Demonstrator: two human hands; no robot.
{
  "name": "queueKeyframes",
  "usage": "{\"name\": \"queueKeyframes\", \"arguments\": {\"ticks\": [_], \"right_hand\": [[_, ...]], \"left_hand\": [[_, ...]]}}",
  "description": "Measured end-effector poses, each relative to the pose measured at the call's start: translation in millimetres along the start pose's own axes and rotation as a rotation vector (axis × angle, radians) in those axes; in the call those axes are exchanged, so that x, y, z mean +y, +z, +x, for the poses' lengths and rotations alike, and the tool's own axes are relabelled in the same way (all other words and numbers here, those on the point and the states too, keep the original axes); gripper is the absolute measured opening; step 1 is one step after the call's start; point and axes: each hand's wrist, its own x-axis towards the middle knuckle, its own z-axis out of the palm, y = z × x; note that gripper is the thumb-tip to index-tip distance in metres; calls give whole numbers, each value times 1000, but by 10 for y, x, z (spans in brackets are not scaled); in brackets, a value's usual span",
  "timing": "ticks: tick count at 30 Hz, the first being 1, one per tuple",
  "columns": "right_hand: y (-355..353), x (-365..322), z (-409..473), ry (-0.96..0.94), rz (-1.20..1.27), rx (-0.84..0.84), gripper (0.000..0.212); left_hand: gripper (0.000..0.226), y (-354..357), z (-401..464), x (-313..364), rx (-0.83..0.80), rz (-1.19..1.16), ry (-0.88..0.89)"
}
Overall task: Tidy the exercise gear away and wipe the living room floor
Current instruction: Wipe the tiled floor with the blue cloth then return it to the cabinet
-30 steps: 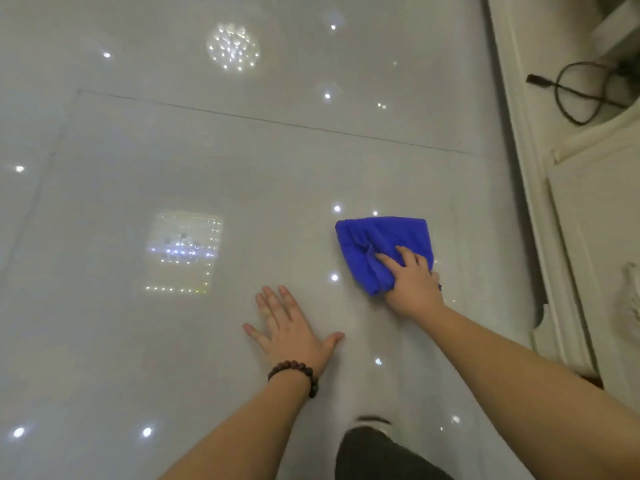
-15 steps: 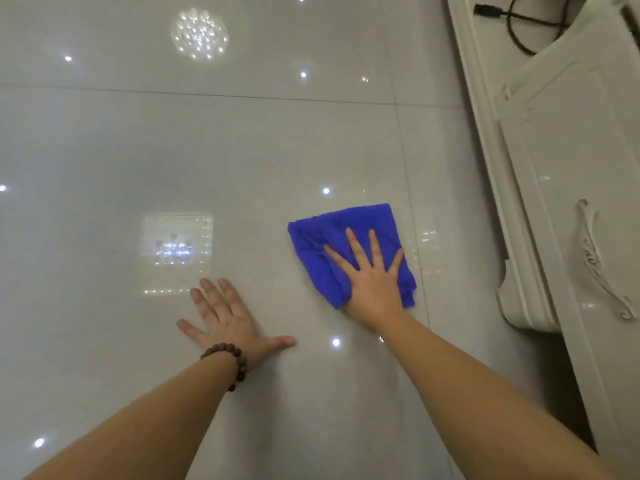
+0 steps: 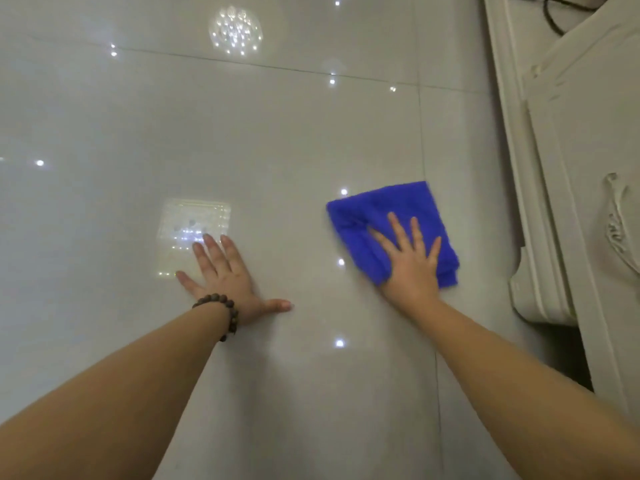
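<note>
Blue folded microfibre cloth (image 3: 388, 220): lies flat on the glossy pale-grey tiled floor (image 3: 277, 140), near the cream carved cabinet (image 3: 571, 202) at right. Right hand (image 3: 410, 265): palm down on the cloth's near half, fingers straight and spread, pressing it to the tile. Left hand (image 3: 227, 275): flat on bare floor well apart from the cloth, fingers extended, thumb out. Dark wooden bead bracelet (image 3: 221, 311): on the left wrist. Black cable (image 3: 550, 12): top right, behind the cabinet.

Vivid blue cloth (image 3: 384, 216); glossy pale grey floor tiles (image 3: 277, 133); dark brown beaded bracelet (image 3: 221, 315); cream cabinet (image 3: 588, 168)
</note>
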Motion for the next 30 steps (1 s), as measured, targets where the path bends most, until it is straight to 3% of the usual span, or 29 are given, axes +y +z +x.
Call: {"name": "queueKeyframes", "arguments": {"ticks": [2,3,5,7,9,10,11,13,15,16,17,18,21,22,23,25,28,29,30], "right_hand": [[-111,297,67,463,173,-12,71],[-120,221,55,550,215,-3,70],[-68,-239,-90,392,181,24,72],[42,-649,-388,22,125,-13,74],[86,-595,-656,-239,75,-80,72],[88,-377,-699,-247,65,-68,72],[87,-122,-715,-161,65,-65,71],[21,318,-707,182,126,-68,70],[-59,323,-714,532,234,-67,65],[-64,80,-720,591,246,-56,63],[-47,-261,-747,536,220,-57,63],[12,-638,-819,366,177,-59,65],[232,-1570,-1177,-434,75,-179,75],[247,-1623,-1169,-603,50,-193,76],[250,-1547,-1039,-645,30,-158,76],[199,-1273,-688,-371,27,-112,75],[-70,-1183,-401,283,235,-141,66],[-78,-1412,-425,337,230,-137,64],[-46,-1738,-514,252,166,-140,64]], "left_hand": [[162,10,-10,3,8,-11,8],[162,10,-23,4,16,-14,12],[162,35,-40,-3,35,-11,14],[161,53,-38,-5,53,-12,15],[157,23,-55,-42,65,-31,47],[154,13,-60,-93,73,-55,86],[149,8,-93,-174,90,-83,128],[138,57,-235,-471,169,-98,134],[142,220,-476,-873,193,-52,-15],[148,318,-593,-1048,152,-44,-81],[152,401,-678,-1168,91,-37,-106],[153,473,-711,-1233,41,-23,-101],[148,514,-644,-1250,21,-33,-83],[146,504,-642,-1257,11,-44,-63],[146,498,-636,-1296,8,-58,-23],[141,453,-642,-1469,-12,-123,82],[125,389,-752,-1963,157,-219,101],[125,381,-802,-2193,216,-214,7],[128,382,-849,-2436,242,-201,-109]]}}
